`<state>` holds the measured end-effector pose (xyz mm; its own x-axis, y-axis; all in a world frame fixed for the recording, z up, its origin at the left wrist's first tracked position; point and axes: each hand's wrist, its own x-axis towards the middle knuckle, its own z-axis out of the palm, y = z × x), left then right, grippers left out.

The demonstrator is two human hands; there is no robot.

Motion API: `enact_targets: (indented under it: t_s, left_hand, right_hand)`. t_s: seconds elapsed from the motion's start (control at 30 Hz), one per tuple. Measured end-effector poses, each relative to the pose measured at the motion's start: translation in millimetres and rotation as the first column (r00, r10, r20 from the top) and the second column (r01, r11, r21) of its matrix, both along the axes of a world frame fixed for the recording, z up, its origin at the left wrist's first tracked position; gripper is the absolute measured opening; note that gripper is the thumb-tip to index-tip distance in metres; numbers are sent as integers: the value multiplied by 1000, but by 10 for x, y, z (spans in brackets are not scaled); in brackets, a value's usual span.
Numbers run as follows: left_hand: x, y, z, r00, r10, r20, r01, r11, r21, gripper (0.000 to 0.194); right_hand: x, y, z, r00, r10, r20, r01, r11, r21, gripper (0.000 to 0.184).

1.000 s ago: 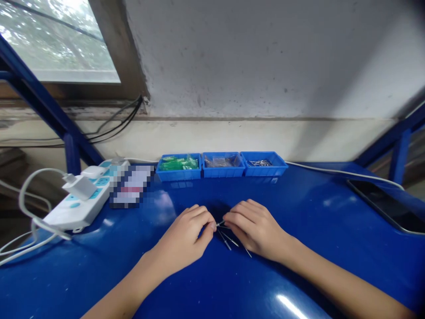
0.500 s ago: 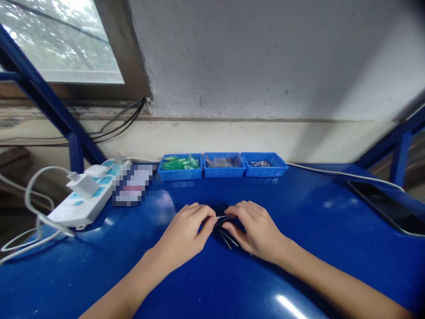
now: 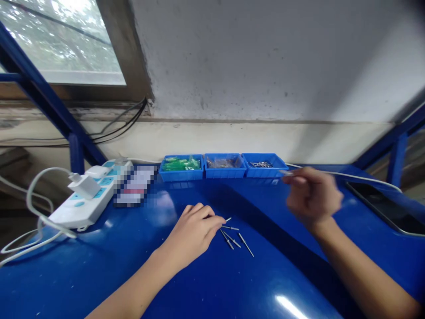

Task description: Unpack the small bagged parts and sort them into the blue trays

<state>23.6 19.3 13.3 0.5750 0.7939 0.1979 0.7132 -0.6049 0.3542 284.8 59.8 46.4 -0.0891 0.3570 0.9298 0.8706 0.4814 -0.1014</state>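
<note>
Carried up and rightward since the earlier frame, one slim metal piece, seemingly a rivet, is pinched by the blurred right hand. Loose blind rivets are scattered on the worktop beside the left hand, by which another rivet is gripped. Rivets are best separated singly, with light fingertip pressure. Beyond, three blue bins are lined up.

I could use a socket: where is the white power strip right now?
In the head view, the power strip lies on the left side of the blue table, below the window.
</note>
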Motion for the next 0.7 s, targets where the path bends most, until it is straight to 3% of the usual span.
enact_targets:
  t_s: [0.1, 0.2, 0.3, 0.37, 0.5, 0.6, 0.7]
  left_hand:
    - [9, 14, -58, 995, -11, -98, 18, 997, 69, 25]
    - [23, 40, -119, 992, 68, -104, -55, 991, 123, 20]
    - [12, 78, -157, 979, 180, -101, -162, 973, 163, 16]
    - [-9, 104, -170, 963, 242, -120, -216, 957, 193, 17]
    - [-39, 126, -191, 945, 309, -110, -279, 933, 228, 16]
    - [-12, 106, -197, 967, 253, -21, -250, 963, 104, 16]
    - [39, 71, -177, 982, 140, 124, -139, 990, -18, 16]
  right_hand:
    - [176, 86, 165, 954, -268, -131, 264, 963, -51, 29]
    - [232, 226, 114, 960, -279, -10, 264, 918, -296, 37]
    - [115, 255, -148, 984, -152, 95, 179, 830, -529, 55]
    - [-49, 181, -334, 992, 41, 116, 43, 767, -640, 55]
    - [-409, -40, -506, 897, 421, 134, -200, 658, -726, 44]
    - [-549, -139, -496, 812, 550, 194, -283, 662, -694, 32]
    - [-569, -168, -478, 778, 581, 240, -323, 697, -640, 17]
